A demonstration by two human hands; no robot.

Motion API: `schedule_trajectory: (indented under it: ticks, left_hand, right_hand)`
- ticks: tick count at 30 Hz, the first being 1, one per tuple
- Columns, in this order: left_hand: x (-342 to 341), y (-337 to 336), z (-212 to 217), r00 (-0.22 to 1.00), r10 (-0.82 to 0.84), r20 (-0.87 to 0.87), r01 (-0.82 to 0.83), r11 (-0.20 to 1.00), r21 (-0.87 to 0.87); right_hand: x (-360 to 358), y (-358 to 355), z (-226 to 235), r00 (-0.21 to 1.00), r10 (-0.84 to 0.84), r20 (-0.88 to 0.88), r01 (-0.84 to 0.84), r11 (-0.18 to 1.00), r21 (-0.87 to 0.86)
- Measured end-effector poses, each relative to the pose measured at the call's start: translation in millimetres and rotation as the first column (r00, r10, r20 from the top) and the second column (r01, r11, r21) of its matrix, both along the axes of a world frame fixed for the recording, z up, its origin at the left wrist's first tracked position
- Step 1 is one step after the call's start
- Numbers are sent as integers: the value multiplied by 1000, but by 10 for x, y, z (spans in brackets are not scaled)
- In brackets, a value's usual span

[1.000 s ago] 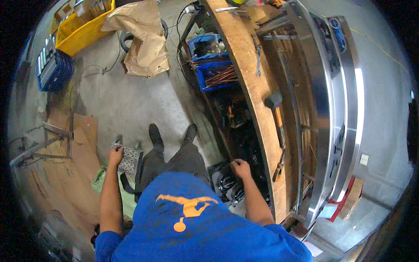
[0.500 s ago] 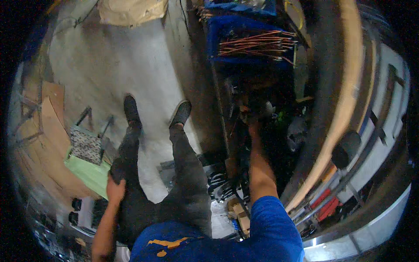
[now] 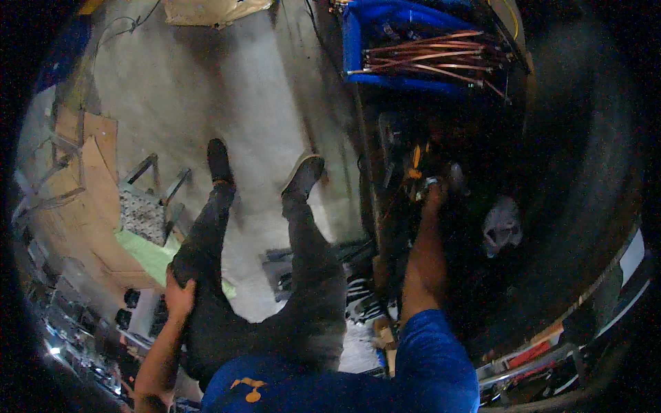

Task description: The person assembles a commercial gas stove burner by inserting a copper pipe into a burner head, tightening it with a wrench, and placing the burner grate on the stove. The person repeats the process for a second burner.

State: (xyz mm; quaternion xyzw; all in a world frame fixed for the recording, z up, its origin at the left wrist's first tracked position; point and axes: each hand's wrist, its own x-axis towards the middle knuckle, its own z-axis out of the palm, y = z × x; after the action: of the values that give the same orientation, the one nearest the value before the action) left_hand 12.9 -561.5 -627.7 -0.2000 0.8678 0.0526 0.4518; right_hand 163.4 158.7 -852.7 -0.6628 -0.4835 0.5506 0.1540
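Observation:
My right hand reaches forward into a dark space on the right. Its fingers are closed at a small silvery thing, which is too dark to make out. Just left of it lies a tool with yellow handles, its kind unclear. A pale, crumpled-looking thing lies farther right in the shadow. On my left thigh, close to the knee, rests my left hand, thumb apart from the fingers and holding nothing visible.
A blue bin with several thin copper-coloured tubes stands ahead on the right. To the left are a stool with a patterned top, a light green sheet and brown cardboard. Dark surfaces fill the right side.
The view has shifted, and the wooden edge that ran down the right side has given way to darkness. Yellow handles now show beside my right hand. My left hand stays on the thigh.

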Motion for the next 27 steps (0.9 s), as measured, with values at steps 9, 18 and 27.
schedule_trajectory:
  ticks: [9,18,27]
  left_hand:
    - [-351,576,224,907,-389,-162,413,896,164]
    - [-1531,2349,2205,911,-77,-406,411,268,871]
    - [-2341,2027,4036,698,50,-714,716,-50,696]
  right_hand:
    - [-274,-1047,1141,897,-238,-373,116,940,-319]
    - [-2030,-2794,4248,724,401,-562,-634,709,-310]
    - [-2529,-3409,6317,437,414,-799,-741,668,-59]
